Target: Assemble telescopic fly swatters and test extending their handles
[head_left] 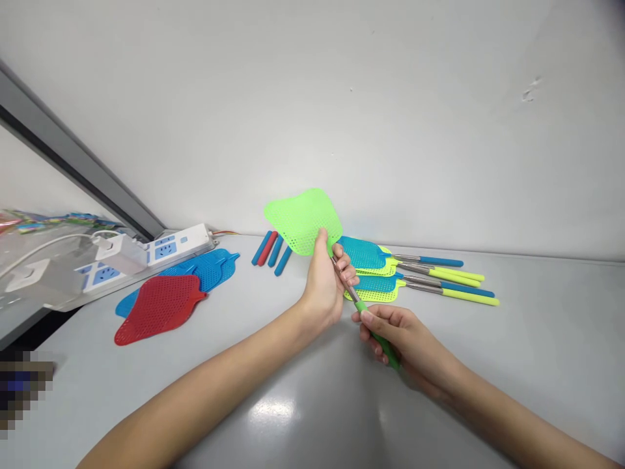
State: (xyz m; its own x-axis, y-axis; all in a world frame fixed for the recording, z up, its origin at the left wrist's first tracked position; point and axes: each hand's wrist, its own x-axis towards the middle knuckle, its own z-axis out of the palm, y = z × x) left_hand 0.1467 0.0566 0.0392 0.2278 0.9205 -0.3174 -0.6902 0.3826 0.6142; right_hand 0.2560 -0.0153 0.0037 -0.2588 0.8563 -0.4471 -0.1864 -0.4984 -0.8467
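Note:
A green fly swatter (305, 218) is held up in both hands above the grey table. My left hand (328, 280) is closed around the neck, its thumb pressed against the base of the perforated head. My right hand (390, 329) grips the green handle (385, 348) at the lower end. A short length of metal rod (352, 294) shows between the two hands. Behind them lie several blue and yellow-green fly swatters (366, 253) with metal shafts and coloured handles (469, 296), pointing right.
Left on the grey table (234, 365) are a red swatter head (161, 306) and blue swatter heads (217, 268). Several loose blue and red handles (267, 249) lie near the wall. A white power strip (178, 244) with plugged-in chargers (122, 253) runs along the left.

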